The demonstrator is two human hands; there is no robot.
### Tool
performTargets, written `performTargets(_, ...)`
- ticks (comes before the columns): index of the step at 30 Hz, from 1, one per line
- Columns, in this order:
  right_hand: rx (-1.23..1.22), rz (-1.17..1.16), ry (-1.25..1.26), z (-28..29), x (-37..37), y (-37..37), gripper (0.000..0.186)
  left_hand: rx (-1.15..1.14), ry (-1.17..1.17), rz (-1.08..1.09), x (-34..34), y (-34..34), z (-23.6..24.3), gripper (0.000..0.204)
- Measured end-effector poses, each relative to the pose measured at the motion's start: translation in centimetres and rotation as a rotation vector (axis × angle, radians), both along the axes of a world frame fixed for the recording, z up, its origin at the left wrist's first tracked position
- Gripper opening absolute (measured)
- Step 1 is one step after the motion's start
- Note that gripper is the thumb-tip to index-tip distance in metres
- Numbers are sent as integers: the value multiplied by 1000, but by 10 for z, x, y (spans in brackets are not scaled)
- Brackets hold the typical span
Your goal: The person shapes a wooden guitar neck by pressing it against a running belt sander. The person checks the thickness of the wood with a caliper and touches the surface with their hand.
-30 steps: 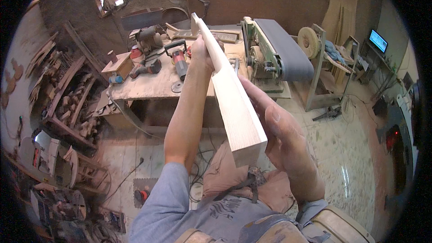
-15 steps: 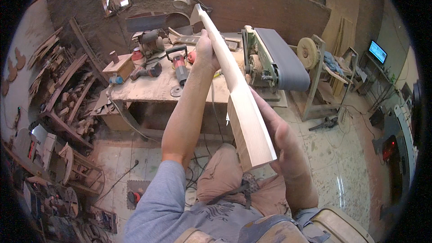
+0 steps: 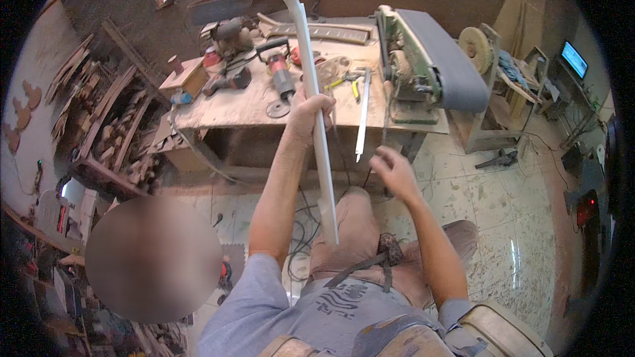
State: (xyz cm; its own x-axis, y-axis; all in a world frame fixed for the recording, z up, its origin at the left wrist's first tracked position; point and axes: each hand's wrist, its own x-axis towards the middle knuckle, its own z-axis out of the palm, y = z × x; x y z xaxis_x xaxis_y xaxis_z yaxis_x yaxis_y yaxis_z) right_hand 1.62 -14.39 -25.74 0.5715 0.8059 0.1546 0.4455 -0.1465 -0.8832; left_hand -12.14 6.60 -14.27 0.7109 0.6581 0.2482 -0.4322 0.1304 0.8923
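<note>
My left hand [image 3: 311, 118] is wrapped round a long pale wooden guitar neck [image 3: 306, 46], gripping it near its middle. The neck stands nearly upright in the view, its narrow edge toward me and its angled head at the far end. The near end hangs above my thigh. To the right, my right hand [image 3: 395, 172] is off the wood, holding nothing, with its fingers loosely bent and apart. Just beyond those fingers, a metal combination square [image 3: 363, 116] lies on the workbench [image 3: 231, 111], its blade jutting past the front edge.
A belt sander [image 3: 433, 59] stands on the bench's right. An angle grinder [image 3: 281, 74], a cordless drill [image 3: 228, 81] and yellow-handled pliers [image 3: 356, 90] lie on top. Cables [image 3: 301, 228] run across the floor. A blurred round patch hides the lower left.
My right hand has let go of the guitar neck and moved away from it. My left hand has turned the neck edge-on and more upright. The view has shifted, uncovering the square.
</note>
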Motion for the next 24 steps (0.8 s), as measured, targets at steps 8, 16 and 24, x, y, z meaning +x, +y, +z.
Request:
performTargets(8, 6, -56, 926, -47, 48, 101, 62, -132, -139, -3, -33, -22, -40, 29)
performTargets(16, 122, -216, 688, -39, 35, 123, 23, -241, -130, -13, -53, -15, -75, 33)
performTargets(24, -16, -300, 4, -48, 22, 84, 26, -367, -250, -109, -61, -8, -100, 63)
